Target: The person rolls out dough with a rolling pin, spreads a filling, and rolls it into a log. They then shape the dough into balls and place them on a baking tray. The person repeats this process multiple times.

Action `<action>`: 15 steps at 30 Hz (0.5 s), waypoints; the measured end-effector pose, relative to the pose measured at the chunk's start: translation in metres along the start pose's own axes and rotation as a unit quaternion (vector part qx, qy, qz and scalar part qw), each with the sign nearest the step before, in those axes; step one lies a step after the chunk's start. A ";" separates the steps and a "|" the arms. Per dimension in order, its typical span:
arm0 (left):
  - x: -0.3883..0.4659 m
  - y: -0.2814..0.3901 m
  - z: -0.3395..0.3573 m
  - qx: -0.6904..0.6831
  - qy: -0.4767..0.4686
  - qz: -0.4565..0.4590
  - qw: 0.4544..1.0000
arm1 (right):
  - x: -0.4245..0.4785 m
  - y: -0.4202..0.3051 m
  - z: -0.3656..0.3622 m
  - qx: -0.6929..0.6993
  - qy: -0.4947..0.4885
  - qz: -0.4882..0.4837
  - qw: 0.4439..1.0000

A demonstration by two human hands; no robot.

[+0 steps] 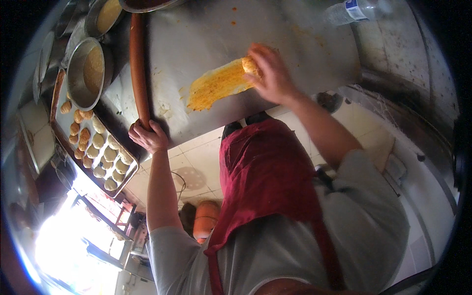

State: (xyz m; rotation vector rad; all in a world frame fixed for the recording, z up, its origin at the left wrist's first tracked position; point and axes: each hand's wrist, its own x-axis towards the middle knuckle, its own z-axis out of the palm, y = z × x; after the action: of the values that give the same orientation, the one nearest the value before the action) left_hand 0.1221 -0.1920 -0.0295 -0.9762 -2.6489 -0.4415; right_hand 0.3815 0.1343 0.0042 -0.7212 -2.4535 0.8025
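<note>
My left hand (149, 137) is wrapped around the near end of a long wooden rolling pin (138, 66), which lies along the left part of the metal worktop (206, 40). A thin strip of dough (217, 86), coated with an orange-yellow paste, is stretched flat near the worktop's front edge. At its right end the dough is rolled into a small thick coil (250, 65). The fingers of my right hand (272, 75), slightly blurred, curl over that coil and grip it.
Left of the worktop, a baking tray (110, 138) carries several round dough pieces, some browner. A metal bowl of pale batter-like mixture (92, 70) stands at the tray's far end, with another bowl (107, 16) behind. A plastic bottle (354, 11) lies at the far right. An orange gas cylinder (205, 220) stands below.
</note>
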 end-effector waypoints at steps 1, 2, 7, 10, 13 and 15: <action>-0.001 -0.001 0.001 0.000 -0.002 -0.006 1.000 | -0.003 -0.009 0.016 -0.003 0.020 -0.027 0.999; -0.003 -0.003 0.002 -0.001 -0.006 -0.011 1.000 | -0.004 -0.015 0.026 -0.008 0.012 -0.035 0.999; -0.001 0.000 -0.003 -0.006 -0.008 -0.008 1.000 | -0.001 -0.011 0.029 0.114 -0.030 0.004 0.993; 0.002 0.001 -0.002 -0.009 -0.013 0.001 1.000 | -0.006 -0.007 0.030 0.010 0.009 -0.006 1.000; -0.003 -0.003 -0.002 -0.007 -0.023 -0.020 1.000 | -0.002 -0.043 0.034 -0.066 -0.099 -0.100 0.988; -0.003 0.000 -0.002 -0.005 -0.014 -0.024 1.000 | 0.004 -0.060 0.031 0.115 -0.085 -0.101 0.985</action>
State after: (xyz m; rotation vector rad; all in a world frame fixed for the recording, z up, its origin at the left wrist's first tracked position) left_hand 0.1248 -0.1942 -0.0284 -0.9290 -2.7025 -0.4544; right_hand 0.3413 0.0828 0.0204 -0.3254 -2.4757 1.0806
